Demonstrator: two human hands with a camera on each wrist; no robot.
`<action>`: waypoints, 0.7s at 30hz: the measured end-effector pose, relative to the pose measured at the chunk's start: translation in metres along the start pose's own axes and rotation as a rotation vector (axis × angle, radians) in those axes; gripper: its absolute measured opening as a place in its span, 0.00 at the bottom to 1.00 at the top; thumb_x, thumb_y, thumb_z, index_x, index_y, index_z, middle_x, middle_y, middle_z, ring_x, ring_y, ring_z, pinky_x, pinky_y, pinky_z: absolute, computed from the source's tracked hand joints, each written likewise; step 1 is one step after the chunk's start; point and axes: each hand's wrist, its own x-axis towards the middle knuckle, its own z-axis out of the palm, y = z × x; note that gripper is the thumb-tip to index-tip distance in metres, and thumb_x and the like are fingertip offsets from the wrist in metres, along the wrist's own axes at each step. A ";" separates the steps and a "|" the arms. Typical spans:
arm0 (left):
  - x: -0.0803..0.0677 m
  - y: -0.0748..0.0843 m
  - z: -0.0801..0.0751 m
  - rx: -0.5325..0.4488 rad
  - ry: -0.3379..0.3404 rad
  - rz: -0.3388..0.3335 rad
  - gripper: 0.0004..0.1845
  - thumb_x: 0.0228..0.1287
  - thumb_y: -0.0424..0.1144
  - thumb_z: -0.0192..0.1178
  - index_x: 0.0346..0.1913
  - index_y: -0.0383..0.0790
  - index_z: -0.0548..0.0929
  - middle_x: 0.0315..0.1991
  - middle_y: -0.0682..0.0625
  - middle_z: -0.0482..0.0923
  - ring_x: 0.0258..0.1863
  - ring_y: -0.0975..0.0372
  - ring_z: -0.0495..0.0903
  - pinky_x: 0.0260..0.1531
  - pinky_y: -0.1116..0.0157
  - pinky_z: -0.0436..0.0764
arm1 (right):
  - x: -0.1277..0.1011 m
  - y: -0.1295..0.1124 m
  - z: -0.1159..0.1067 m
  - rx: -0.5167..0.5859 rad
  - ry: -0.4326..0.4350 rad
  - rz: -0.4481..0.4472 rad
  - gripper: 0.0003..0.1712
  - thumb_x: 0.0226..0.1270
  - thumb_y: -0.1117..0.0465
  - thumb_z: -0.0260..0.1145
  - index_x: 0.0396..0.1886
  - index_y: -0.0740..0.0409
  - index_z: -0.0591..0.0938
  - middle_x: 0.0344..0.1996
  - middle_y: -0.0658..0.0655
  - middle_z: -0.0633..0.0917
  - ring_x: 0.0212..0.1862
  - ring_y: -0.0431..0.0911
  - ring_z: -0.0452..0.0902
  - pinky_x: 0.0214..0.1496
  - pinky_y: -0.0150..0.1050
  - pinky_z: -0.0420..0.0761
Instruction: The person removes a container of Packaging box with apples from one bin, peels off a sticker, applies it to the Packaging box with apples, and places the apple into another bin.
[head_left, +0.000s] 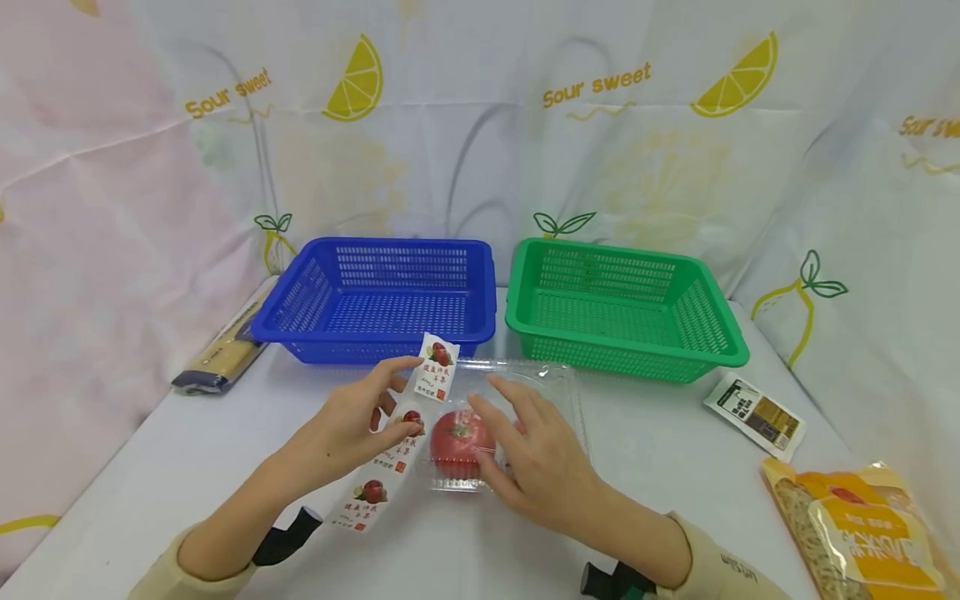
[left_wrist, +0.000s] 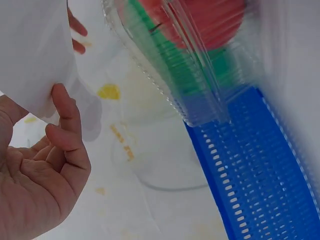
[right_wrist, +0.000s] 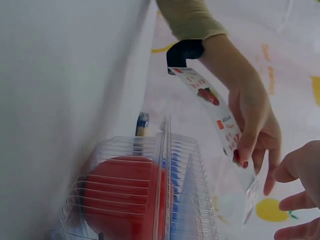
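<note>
A strip of white stickers [head_left: 369, 493], printed with red fruit and red characters, hangs from my left hand [head_left: 337, 429], pinched between thumb and fingers. Its upper end [head_left: 438, 377] bends up above the table. In the left wrist view its blank back [left_wrist: 35, 55] faces the camera. Below it sits a clear plastic clamshell box [head_left: 564, 392], its lid closed, with a tomato [head_left: 453, 433] inside and more red beside it. My right hand [head_left: 543, 458] hovers over the box, fingers spread and loosely bent, holding nothing.
A blue basket [head_left: 300, 329] and a green basket [head_left: 615, 354] stand behind the box. At the left lies a yellowish packet [head_left: 225, 350]. A small white and brown sachet [head_left: 756, 415] and a large yellow-orange bag [head_left: 862, 533] lie at the right.
</note>
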 end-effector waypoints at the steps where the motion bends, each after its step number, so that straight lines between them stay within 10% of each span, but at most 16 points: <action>1: 0.001 0.002 0.001 -0.005 -0.002 0.010 0.35 0.51 0.33 0.68 0.62 0.43 0.63 0.39 0.50 0.76 0.29 0.68 0.73 0.21 0.72 0.74 | 0.000 0.001 0.000 -0.002 0.001 0.000 0.28 0.60 0.55 0.59 0.60 0.60 0.71 0.57 0.63 0.71 0.56 0.54 0.69 0.53 0.49 0.73; 21: -0.001 0.027 0.011 -0.032 -0.117 0.255 0.30 0.54 0.32 0.66 0.59 0.43 0.68 0.35 0.54 0.75 0.27 0.69 0.73 0.25 0.76 0.76 | 0.006 0.004 -0.003 0.016 0.051 -0.043 0.22 0.66 0.52 0.52 0.55 0.56 0.75 0.56 0.63 0.72 0.53 0.53 0.71 0.50 0.47 0.74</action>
